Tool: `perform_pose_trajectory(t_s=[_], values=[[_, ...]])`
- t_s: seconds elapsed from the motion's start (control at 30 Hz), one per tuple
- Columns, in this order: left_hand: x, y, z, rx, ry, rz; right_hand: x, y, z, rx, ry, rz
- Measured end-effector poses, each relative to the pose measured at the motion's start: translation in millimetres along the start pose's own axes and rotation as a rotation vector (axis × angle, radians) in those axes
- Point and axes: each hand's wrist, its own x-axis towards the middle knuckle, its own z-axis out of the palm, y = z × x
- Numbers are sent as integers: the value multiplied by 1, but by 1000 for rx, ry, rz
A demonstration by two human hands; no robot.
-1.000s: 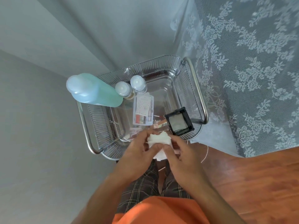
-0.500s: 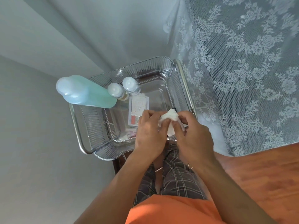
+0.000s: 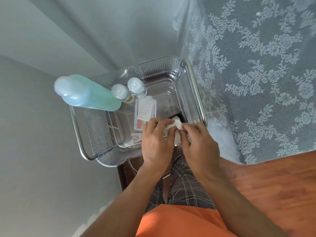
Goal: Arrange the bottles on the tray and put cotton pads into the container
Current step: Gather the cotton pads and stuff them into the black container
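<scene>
Orange garment and plaid trousers: nearest the camera, at bottom centre.
Left hand: fingers curled, pinching the left edge of the cotton pads.
Right hand: fingers curled, pinching the right side of the same pads; the two hands almost touch.
Cotton pads: white wad held between both hands, over the near right corner of the tray, just above the container.
Container: black-rimmed, only its far edge visible behind the pads; contents cannot be told.
Tray: clear ribbed plastic with metal handles left and right, standing on a dark stand.
Printed packet: flat on the tray floor, centre.
Two small bottles: white-capped, upright, side by side near the tray's far left.
Large bottle: blue-green, standing at the tray's far left corner, just beside the small ones.
Lace curtain: right, beyond the tray
</scene>
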Motion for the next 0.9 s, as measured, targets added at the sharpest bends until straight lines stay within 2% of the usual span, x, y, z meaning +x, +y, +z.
perform_pose_trajectory(t_s=[0.1,0.33,0.6,0.77,0.9], values=[[-2,-2,4,-79,27,34,-1,4,3,-34,40,-7],[-5,-3,12,-64,39,30,-6,8,10,-61,88,-4],[-6,-10,10,-171,51,57,-13,11,12,84,118,13],[-6,-13,10,-271,61,13,-27,18,9,193,19,210],[-8,-15,15,-341,81,-19,-24,16,14,245,20,362]])
